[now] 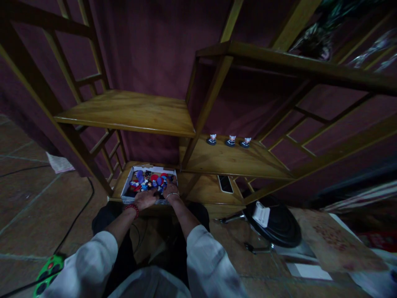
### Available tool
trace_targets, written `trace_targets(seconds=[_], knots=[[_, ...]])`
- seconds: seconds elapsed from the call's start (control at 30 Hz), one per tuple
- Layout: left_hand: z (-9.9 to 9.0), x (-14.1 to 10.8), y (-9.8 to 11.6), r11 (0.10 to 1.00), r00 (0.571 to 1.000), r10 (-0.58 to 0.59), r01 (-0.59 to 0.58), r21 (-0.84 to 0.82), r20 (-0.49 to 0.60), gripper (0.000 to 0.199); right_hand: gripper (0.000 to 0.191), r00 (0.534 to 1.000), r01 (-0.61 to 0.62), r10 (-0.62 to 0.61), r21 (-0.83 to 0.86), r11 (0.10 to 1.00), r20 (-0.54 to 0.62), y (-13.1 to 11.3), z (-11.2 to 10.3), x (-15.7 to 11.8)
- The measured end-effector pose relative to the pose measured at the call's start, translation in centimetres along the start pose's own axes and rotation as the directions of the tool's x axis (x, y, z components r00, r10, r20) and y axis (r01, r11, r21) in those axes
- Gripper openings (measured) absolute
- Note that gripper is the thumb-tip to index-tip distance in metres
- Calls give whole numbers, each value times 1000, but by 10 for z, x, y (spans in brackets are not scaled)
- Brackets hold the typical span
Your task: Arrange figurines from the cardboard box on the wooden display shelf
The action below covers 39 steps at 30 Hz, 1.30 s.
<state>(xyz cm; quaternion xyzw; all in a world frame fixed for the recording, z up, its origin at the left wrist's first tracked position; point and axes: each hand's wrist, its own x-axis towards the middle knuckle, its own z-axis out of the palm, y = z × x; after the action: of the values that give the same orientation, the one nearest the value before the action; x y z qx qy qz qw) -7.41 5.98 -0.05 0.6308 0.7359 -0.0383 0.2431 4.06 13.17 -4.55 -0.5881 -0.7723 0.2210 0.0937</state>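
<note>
A shallow white box (125, 188) stands on the lowest shelf, filled with small toy figurines (141, 178) in blue, purple, red and dark colours. My left hand (145, 199), below a red beaded bracelet, reaches over the box's front edge. Its fingers bend together among the figurines, by a small dark piece I cannot make out. Close beside it, my right hand (170, 189), with a light bangle at the wrist, dips into the box's right end. Its fingertips are hidden among blue figurines, so its grip is unclear.
On the middle right shelf (242, 161) stand three small figurines (230, 141) on dark bases. A phone (225, 184) lies on the lower shelf. To the right is a black round stool (276, 225) with a white item on it. A cable and green device (49, 271) lie left.
</note>
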Motion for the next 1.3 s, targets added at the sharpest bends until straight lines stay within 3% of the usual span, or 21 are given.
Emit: trace_targets(seconds=[0.5, 1.0, 1.3], knots=[[1, 3, 0, 1000, 999, -3, 5, -27, 45, 53, 45, 990, 138, -135, -70, 988, 49, -5, -4, -3], [5, 6, -2, 1000, 999, -3, 3, -21, 36, 51, 53, 998, 54, -55, -33, 998, -33, 0, 0, 1], [4, 4, -1, 1000, 999, -2, 2, -18, 41, 52, 44, 999, 48, -47, -47, 998, 11, -5, -5, -1]])
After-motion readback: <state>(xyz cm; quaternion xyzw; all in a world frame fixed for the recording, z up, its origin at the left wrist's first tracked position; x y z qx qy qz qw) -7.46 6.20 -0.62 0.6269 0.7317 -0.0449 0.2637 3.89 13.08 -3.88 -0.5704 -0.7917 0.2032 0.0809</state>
